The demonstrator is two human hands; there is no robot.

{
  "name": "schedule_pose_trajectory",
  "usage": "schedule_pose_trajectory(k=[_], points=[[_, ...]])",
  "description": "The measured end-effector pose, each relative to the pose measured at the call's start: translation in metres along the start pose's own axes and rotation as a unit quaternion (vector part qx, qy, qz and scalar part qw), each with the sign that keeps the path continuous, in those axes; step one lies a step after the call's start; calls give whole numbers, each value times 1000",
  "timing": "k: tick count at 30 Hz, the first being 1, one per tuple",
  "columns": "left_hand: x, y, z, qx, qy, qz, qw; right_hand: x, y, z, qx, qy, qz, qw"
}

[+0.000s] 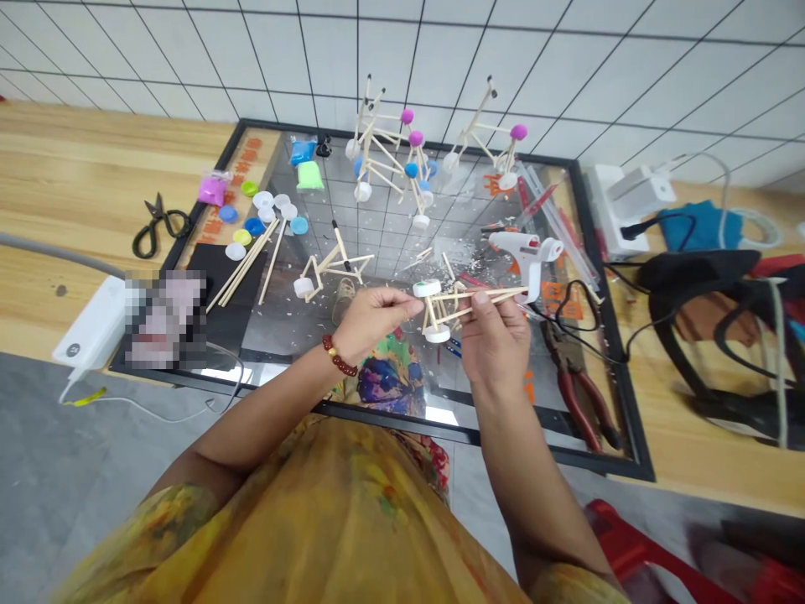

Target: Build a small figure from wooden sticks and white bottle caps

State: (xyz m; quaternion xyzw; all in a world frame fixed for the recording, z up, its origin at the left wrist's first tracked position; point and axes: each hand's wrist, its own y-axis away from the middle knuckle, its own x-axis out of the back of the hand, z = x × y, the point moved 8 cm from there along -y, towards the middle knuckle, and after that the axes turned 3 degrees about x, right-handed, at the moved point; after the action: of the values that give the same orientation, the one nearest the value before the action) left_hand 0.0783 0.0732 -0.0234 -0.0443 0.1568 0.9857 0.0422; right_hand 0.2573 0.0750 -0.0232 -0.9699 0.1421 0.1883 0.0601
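My right hand [496,335] is closed on a wooden-stick frame [449,317], held low above the glass tabletop. White bottle caps are fixed to the frame like wheels: an upper cap [428,288] and a lower cap [438,335]. The thumb and forefinger of my left hand [377,320] pinch together at the upper cap's edge; their exact contact is partly hidden. Just beyond my right fingers stands a white glue gun [527,256]. Left of my left hand, a second stick frame [330,264] with a white cap rests on the glass.
Several finished-looking stick models [390,159] with pink balls stand along the back. Loose caps [264,201] and bare sticks [245,260] lie at left, near black scissors [157,225]. Red-handled pliers [582,382] and a power strip [613,210] are at right.
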Motion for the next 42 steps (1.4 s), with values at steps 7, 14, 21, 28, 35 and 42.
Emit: schedule_pose_trajectory(k=[7,14,21,28,35,42], points=[[70,46,8,-120,-304,56,944,21,-11,-22,61,-46,67,995],[98,79,13,-171,-350,77,918,31,-19,-29,73,-69,74,992],[19,28,23,-157,-279,-23,947,2,-9,-60,75,-116,11,990],[10,11,31,-240,-387,4,890,-8,8,-167,234,-45,0,971],[21,-17,3,-119,-36,-3,992,-37,-17,-54,79,-28,-84,993],[36,-19,-11,-56,76,-35,995,-43,-22,17,25,-11,-95,995]])
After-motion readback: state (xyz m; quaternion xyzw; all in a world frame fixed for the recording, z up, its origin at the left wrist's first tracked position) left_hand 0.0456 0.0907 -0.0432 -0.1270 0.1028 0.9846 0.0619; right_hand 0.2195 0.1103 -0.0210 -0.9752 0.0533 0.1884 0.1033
